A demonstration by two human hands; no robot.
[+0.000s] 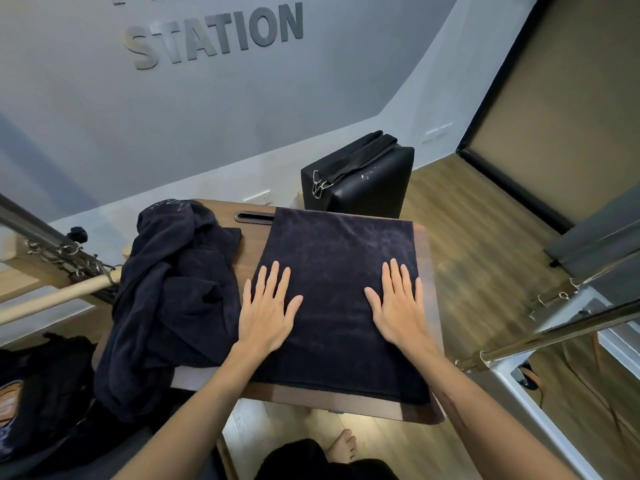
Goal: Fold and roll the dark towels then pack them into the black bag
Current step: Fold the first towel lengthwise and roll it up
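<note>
Wooden counter (254, 237) on plank floor, grey wall behind | heap of dark towels (173, 289) on counter's left; black box (367, 178) beyond far edge | folded towel (339, 271) flat on counter; left hand (268, 311) and right hand (398, 304) pressed on it, fingers straight, gripping nothing.

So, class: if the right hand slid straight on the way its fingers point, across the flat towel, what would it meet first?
The right hand would probably cross the flat towel to its far edge, then meet the black padded box, though depth is unclear.
</note>
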